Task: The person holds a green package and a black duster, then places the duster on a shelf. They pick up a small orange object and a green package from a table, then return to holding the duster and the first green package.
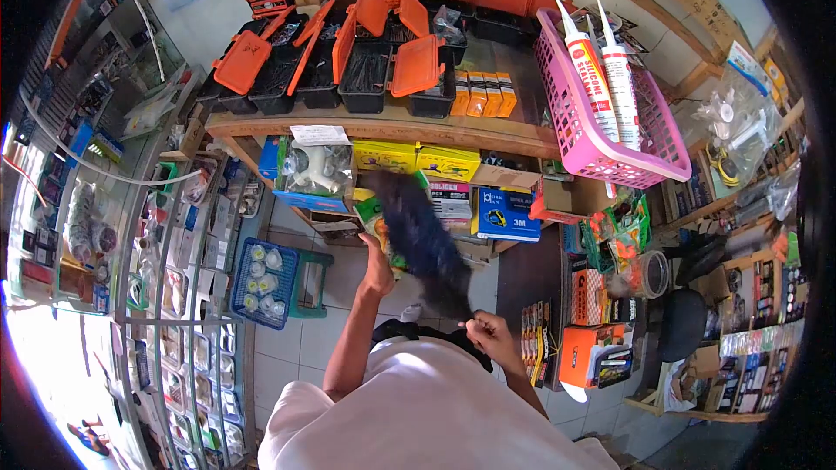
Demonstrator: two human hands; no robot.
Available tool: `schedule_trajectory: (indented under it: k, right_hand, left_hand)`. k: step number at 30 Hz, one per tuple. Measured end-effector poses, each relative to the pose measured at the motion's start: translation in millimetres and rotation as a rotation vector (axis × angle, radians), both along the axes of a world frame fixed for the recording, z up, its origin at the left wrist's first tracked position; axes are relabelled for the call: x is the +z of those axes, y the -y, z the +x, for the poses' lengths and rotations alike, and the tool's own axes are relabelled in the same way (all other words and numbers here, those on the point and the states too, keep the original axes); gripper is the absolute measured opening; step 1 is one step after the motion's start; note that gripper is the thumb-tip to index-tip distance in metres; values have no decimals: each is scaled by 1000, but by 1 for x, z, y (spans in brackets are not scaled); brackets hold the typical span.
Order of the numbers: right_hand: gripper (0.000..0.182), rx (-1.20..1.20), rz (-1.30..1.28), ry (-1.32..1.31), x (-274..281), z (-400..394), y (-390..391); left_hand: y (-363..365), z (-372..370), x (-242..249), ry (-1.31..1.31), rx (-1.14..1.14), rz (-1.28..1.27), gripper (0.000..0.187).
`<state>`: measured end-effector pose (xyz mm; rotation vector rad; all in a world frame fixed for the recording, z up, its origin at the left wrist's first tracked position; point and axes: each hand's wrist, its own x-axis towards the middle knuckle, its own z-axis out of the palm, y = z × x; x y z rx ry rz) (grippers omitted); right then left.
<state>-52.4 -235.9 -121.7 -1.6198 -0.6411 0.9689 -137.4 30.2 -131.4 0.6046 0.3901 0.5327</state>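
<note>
Closed around the handle end of a dark feather duster [422, 239], the right hand [490, 338] sits low at centre frame, while the left hand [376, 270] presses a green packet [376, 216] on the lower shelf. Blurred plumes rise from the grip toward the yellow boxes [416, 159]; how much dusting is done cannot be judged, and the orange-lidded bins [366, 70] lie above.

Hardware shop: stocked shelves [392, 126], sealant tubes [585, 70]
</note>
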Motion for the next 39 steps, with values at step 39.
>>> schedule_trajectory:
  k: [39]
  right_hand:
    - [29, 11, -87, 121, 8, -12, 1]
  left_hand:
    - [-9, -3, -4, 273, 111, -203, 82]
